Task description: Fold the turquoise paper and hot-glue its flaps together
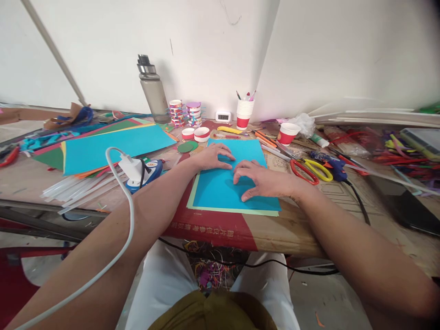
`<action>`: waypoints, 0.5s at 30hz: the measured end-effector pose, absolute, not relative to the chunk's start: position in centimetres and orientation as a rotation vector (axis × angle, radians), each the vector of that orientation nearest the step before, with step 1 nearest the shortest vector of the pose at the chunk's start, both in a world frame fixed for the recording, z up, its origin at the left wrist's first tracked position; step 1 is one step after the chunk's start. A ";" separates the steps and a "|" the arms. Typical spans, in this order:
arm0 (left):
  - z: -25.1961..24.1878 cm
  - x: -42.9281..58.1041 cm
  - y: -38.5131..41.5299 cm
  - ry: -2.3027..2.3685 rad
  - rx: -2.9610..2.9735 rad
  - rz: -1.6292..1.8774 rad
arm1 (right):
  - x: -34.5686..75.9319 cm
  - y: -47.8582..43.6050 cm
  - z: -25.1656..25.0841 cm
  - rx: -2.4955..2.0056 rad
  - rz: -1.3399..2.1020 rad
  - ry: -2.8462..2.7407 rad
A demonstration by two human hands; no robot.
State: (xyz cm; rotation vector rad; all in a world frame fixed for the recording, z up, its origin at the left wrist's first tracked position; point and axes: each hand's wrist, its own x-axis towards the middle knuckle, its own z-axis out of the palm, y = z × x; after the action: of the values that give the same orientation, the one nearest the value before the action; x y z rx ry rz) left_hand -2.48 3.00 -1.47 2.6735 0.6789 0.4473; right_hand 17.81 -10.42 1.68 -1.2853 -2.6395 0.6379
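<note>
A blue sheet of paper (pixel 220 192) lies in front of me, with a pale green sheet (pixel 233 211) showing along its lower and left edges. Both rest on a red and brown cardboard piece (pixel 213 227). My left hand (pixel 215 156) is over the upper left of the blue sheet, its fingers stretched out and apart. Over the right half is my right hand (pixel 256 178), fingers curved and spread, thumb pointing toward the paper. Nothing is held in either hand. Whether the fingertips press on the sheet is hard to make out.
Red and yellow scissors (pixel 311 172), a blue glue gun (pixel 335 168) and a black phone (pixel 409 201) lie to the right. Coloured sheets (pixel 113 146), clear glue sticks (pixel 79 188) and a power strip (pixel 144 176) are left. Paper cups (pixel 245 114), a clock (pixel 223 117) and a bottle (pixel 153 91) stand behind.
</note>
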 end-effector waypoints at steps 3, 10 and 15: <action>-1.4 -2.5 2.9 0.675 2.674 0.442 | 17.9 -10.4 1.8 -1.259 0.656 -2.620; -1.3 -2.6 2.9 0.692 2.659 0.426 | 18.6 -10.4 2.1 -1.174 0.735 -2.682; -1.2 -2.5 2.8 0.686 2.652 0.430 | 18.7 -10.1 1.9 -1.194 0.753 -2.665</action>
State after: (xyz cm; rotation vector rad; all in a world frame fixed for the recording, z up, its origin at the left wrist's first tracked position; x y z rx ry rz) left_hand -2.54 2.85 -1.24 2.6525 0.6857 0.4297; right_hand 18.66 -10.15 1.92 -1.1940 -2.6648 0.7529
